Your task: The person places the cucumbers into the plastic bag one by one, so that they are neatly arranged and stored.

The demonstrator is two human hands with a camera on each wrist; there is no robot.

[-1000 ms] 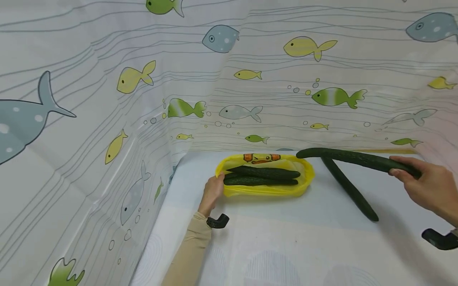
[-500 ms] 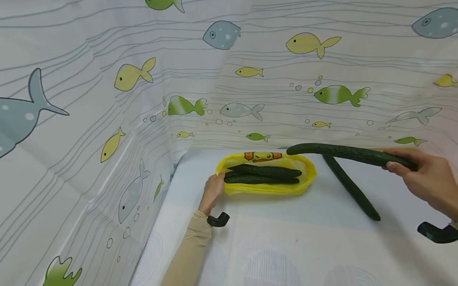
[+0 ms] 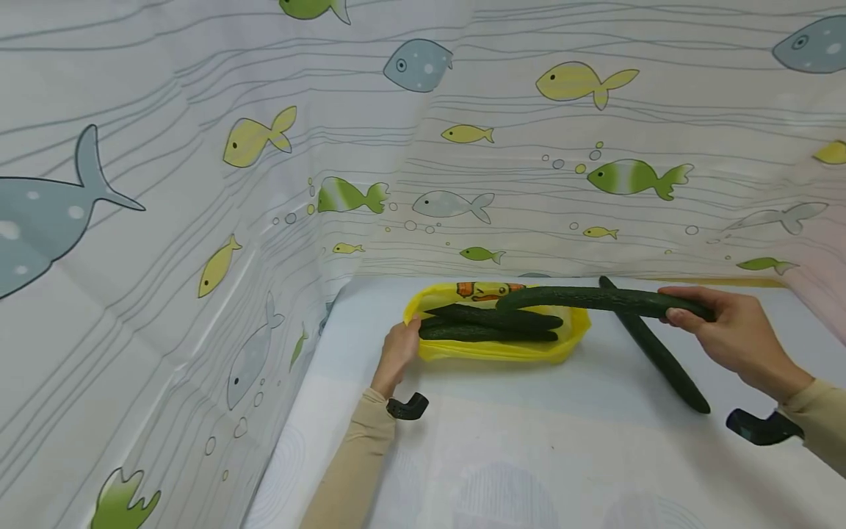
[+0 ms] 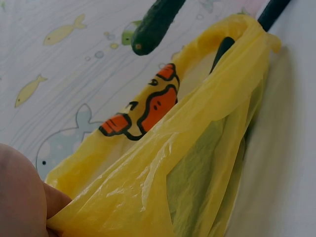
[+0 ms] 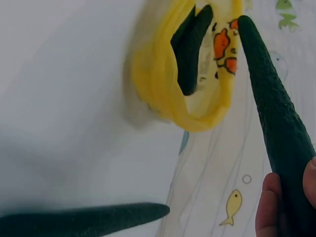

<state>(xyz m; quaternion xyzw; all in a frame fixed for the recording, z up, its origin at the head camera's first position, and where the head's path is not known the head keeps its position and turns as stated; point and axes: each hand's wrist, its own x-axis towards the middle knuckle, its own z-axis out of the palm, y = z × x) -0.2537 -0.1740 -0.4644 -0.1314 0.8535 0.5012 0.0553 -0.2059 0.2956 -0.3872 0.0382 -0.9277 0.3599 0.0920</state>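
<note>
A yellow plastic bag (image 3: 502, 351) with an orange cartoon face lies with its mouth spread wide on the table. My left hand (image 3: 399, 351) pinches its left rim; thumb and finger grip the film in the left wrist view. Inside the bag lie two dark green cucumbers (image 3: 489, 333), side by side. My right hand (image 3: 734, 330) grips the near end of a long cucumber (image 3: 588, 297), whose far tip is over the bag's opening. Another cucumber (image 3: 667, 367) lies slanted on the table right of the bag, passing beneath the held one in the head view.
The white table (image 3: 489, 433) runs up to a fish-printed sheet (image 3: 515, 162) hanging behind and on the left side. A black wrist mount (image 3: 407, 406) sits on the left wrist, and another mount (image 3: 763, 427) on the right.
The right hand has moved left and slightly down with the held cucumber, bringing its tip from the bag's right edge to over the opening. The left hand stays on the rim.
</note>
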